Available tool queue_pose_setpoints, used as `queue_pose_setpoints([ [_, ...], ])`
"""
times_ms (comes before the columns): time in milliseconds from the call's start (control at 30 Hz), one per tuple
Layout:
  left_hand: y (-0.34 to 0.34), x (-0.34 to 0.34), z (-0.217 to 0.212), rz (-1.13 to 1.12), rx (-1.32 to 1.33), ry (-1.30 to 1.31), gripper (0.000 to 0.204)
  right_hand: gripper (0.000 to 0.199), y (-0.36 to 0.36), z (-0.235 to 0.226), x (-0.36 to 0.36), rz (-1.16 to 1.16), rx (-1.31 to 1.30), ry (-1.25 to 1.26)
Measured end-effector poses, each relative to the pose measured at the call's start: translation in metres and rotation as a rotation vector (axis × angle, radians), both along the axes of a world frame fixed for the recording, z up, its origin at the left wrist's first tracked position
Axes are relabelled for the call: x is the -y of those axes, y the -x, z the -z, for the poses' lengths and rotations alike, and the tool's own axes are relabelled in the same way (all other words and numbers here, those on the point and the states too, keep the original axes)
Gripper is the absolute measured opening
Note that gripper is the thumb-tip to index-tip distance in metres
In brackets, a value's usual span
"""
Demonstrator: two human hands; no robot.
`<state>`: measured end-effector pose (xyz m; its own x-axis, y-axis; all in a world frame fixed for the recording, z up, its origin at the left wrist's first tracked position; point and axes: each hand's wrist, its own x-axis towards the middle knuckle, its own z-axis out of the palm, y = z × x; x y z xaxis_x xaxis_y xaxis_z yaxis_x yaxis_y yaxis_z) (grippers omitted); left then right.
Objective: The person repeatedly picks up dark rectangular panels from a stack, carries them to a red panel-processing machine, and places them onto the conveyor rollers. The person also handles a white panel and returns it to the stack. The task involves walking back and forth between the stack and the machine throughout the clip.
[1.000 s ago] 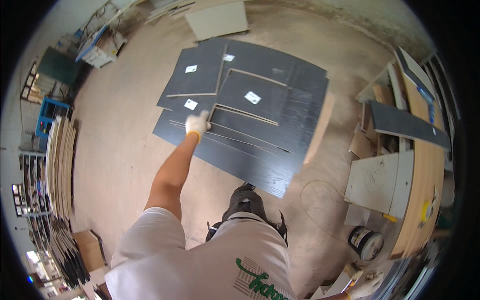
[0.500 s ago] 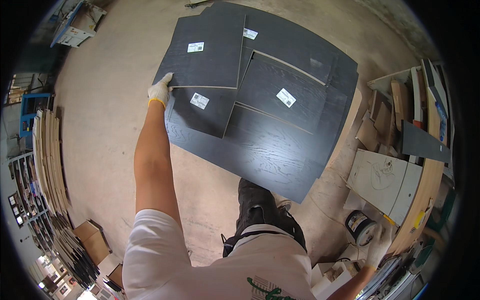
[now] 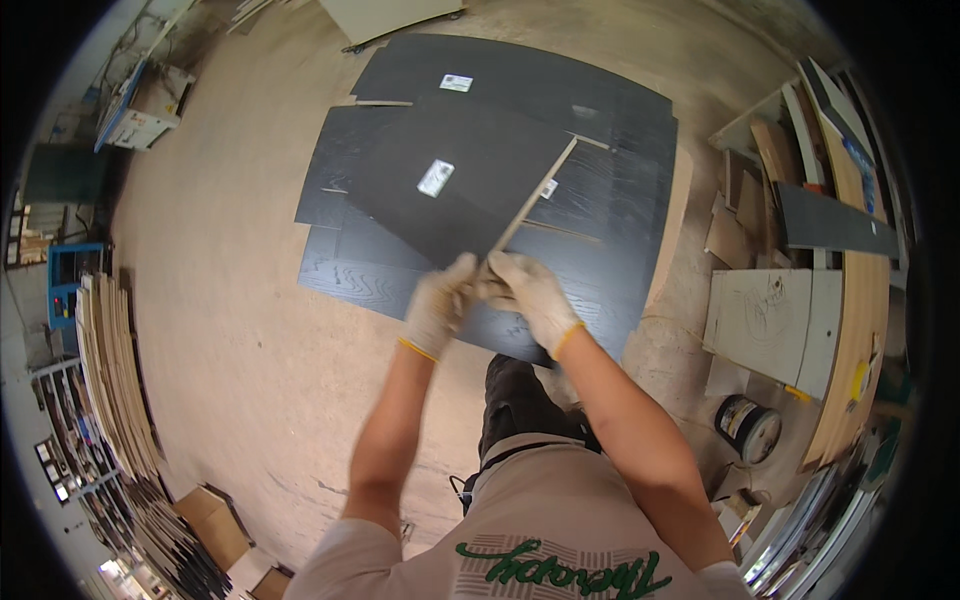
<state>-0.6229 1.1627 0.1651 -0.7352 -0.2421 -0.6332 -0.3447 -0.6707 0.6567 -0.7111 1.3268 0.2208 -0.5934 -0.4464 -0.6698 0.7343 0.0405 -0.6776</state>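
Observation:
Both my hands wear whitish work gloves with yellow cuffs and meet at the near corner of a dark wood-grain panel (image 3: 470,160). My left hand (image 3: 438,308) is closed at that corner, its fingers slightly smeared by motion. Beside it, my right hand (image 3: 532,298) closes on the same corner, where the panel's pale edge begins. The held panel lies at an angle over a stack of similar dark panels (image 3: 350,265) and carries a white label (image 3: 435,178). Another white label (image 3: 457,83) shows on a panel farther back. The fingertips are partly hidden.
To the right stand a black bucket (image 3: 748,430), a pale board (image 3: 758,320) with a pencil drawing, and a long wooden plank (image 3: 862,300). Upright boards (image 3: 112,370) lean along the left side, with a cardboard box (image 3: 212,522) nearby. A pale cabinet (image 3: 390,18) stands at the far edge.
My right hand has come from beside the bucket to the panel corner. My left hand has moved right and nearer. The labelled panel has turned, and its corner now points toward me.

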Motion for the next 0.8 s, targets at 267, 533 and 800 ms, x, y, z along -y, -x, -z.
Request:
queue_pose_setpoints([
  [267, -0.044, -0.102, -0.106, 0.519, 0.102, 0.459, 0.049, 0.020, -0.017, -0.035, -0.104, 0.199, -0.323, -0.048],
  [533, -0.001, -0.196, -0.154, 0.555, 0.032, 1.335, 0.068, 0.043, -0.162, -0.105, -0.426, 0.639, -0.501, -0.004],
  [800, 0.018, -0.569, -0.187, 1.430, -0.526, 0.561, 0.063, 0.049, -0.385, -0.134, -0.678, 1.285, -0.649, -0.187],
])
